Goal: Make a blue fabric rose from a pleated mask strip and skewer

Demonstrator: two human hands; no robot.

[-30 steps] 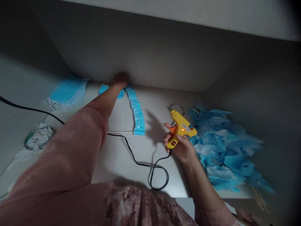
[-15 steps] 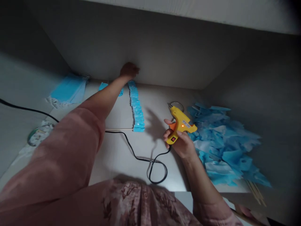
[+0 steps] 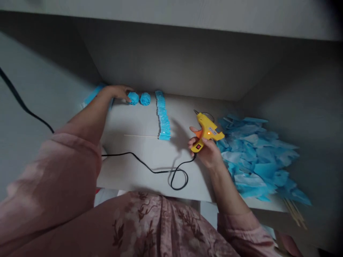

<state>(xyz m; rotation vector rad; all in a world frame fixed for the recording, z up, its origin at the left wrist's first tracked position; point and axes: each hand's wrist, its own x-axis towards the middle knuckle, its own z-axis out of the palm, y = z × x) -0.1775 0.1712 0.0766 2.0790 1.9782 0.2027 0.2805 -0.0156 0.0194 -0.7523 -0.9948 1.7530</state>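
Note:
My right hand [image 3: 205, 151] is wrapped round the handle of a yellow hot glue gun [image 3: 206, 128], its nozzle pointing up and left and its small light glowing orange. At the back left, my left hand [image 3: 120, 93] has its thumb and fingers about a blue fabric rosette [image 3: 133, 98]. A second blue rosette [image 3: 145, 99] sits just right of it. Between the hands lies a pleated blue strip [image 3: 163, 114], running from the back wall toward me. A thin wooden stick [image 3: 140, 135] lies with one end at the strip's near end.
A loose heap of blue fabric pieces [image 3: 257, 157] covers the right side. Several wooden sticks [image 3: 294, 212] jut past the front edge there. The black cord [image 3: 155, 172] loops across the white surface. Blue face masks [image 3: 93, 94] are partly hidden behind my left arm. Walls and an overhead shelf edge [image 3: 171, 25] enclose the space.
My left hand has moved left from above the pleated strip's far end to the left rosette, uncovering both rosettes. My right hand still holds the glue gun. The view has shifted slightly.

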